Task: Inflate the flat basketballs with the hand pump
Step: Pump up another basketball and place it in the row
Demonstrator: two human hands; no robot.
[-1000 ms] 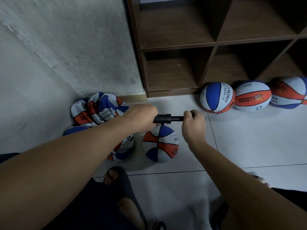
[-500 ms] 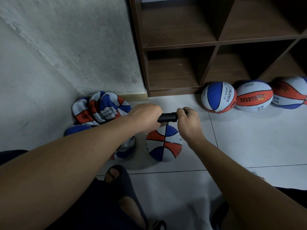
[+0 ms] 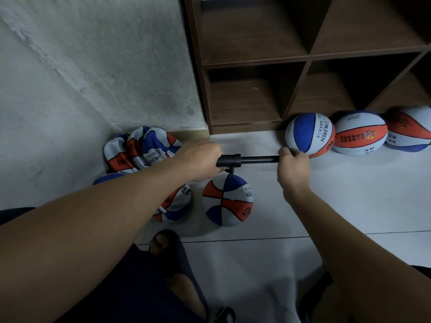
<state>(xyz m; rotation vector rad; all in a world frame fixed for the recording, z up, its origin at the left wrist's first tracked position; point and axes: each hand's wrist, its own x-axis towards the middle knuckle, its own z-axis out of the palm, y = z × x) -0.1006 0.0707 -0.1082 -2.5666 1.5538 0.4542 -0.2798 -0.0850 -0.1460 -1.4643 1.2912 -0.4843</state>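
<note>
A dark wooden shelf unit with open square compartments stands against the rough white wall, its base on the pale tiled floor. Along the foot of the shelf unit, toward the right edge of the floor, three round balls lie in a row, each touching the next: a blue and white one, an orange-banded one and a third cut off by the picture's edge.

In the corner where the wall meets the floor sits a heap of flat balls, crumpled and folded. Another flat ball lies just in front of the heap, partly hidden under the left forearm.

The ball being pumped rests on the floor between the two arms, just beside that flat ball, and looks nearly round.

The black hand pump lies level above it, its short nozzle pointing down to the top of the ball. The left hand is curled round the pump's barrel. The right hand grips the handle end in a fist, with the thin rod drawn out between the hands.

A sandalled foot shows at the near edge of the floor.
</note>
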